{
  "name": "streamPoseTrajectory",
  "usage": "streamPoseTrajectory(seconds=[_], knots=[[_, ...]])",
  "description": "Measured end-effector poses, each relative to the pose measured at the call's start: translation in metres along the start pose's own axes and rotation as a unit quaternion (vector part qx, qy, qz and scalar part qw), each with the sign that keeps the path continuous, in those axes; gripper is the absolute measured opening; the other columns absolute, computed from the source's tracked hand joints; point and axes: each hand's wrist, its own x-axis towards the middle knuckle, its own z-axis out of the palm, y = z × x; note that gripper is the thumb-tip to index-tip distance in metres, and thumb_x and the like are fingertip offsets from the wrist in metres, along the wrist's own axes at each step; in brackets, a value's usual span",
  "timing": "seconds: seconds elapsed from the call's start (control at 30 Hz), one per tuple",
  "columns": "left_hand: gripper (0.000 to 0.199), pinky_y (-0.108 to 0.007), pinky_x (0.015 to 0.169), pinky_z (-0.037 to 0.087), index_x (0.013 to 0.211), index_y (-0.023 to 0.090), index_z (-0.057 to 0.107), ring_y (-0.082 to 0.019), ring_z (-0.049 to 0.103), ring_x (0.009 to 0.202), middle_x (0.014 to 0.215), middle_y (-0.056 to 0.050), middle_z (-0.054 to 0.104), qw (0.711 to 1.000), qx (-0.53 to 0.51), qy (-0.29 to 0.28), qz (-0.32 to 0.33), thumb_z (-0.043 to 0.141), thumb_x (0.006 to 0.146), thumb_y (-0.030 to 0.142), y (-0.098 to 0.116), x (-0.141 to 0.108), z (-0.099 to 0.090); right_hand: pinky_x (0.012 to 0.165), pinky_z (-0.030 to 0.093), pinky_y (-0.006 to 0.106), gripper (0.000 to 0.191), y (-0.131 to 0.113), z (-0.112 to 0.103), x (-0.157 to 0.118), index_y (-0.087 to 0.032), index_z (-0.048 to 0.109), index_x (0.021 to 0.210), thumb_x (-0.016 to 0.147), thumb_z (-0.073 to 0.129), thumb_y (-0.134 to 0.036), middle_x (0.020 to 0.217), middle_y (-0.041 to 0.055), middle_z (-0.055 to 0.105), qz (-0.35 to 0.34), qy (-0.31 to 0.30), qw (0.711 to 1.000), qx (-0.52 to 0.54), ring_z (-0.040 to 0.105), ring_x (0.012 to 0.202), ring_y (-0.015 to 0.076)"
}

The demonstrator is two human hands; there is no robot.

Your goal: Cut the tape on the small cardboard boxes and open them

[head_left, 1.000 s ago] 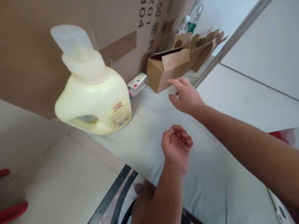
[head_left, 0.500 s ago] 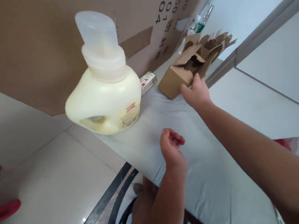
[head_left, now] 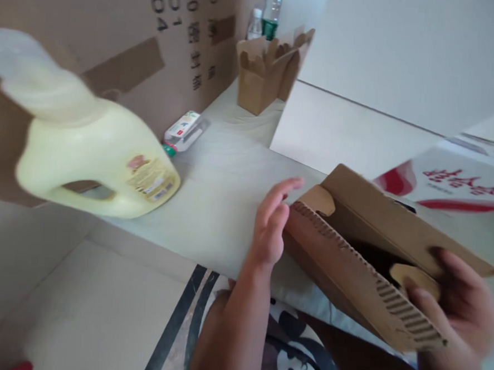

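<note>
An open cardboard box [head_left: 334, 257] lies tilted close in front of me on the right, its flaps up and its inside dark. My right hand [head_left: 457, 304] grips its near right end, with the fingers at the opening and a tan inner flap. At the box's left end is my left hand [head_left: 272, 220], fingers apart and curved beside the edge; it holds nothing. A pale yellow jug [head_left: 94, 153] with a translucent cap stands at the left on the grey-green cloth surface [head_left: 225, 189].
Behind stand more open cardboard boxes [head_left: 259, 85] and clear bottles [head_left: 271, 19]. A small clear bottle with a green cap [head_left: 185, 132] lies by the large carton [head_left: 127, 10]. A white and red printed package [head_left: 460, 176] is at the right.
One cardboard box has come away from the group at the back, nearer and to the right, in my right hand. My left hand has opened beside it. The view has turned right.
</note>
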Motion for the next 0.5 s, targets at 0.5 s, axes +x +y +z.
streamPoseTrajectory(seconds=[0.5], knots=[[0.029,-0.039,0.100,0.052,0.079,0.022,0.062,-0.024,0.068,0.111,0.111,-0.009,0.075,0.975,0.212,-0.071,0.016,0.066,0.088,0.050,-0.035,0.005,0.063,0.105,0.053,0.050,0.037,0.065,-0.044,0.007,-0.031,0.057,0.133,0.096,0.056,-0.032,0.107,0.0073,0.076,-0.116,-0.146,0.966,0.178,0.059,0.135,0.0286]])
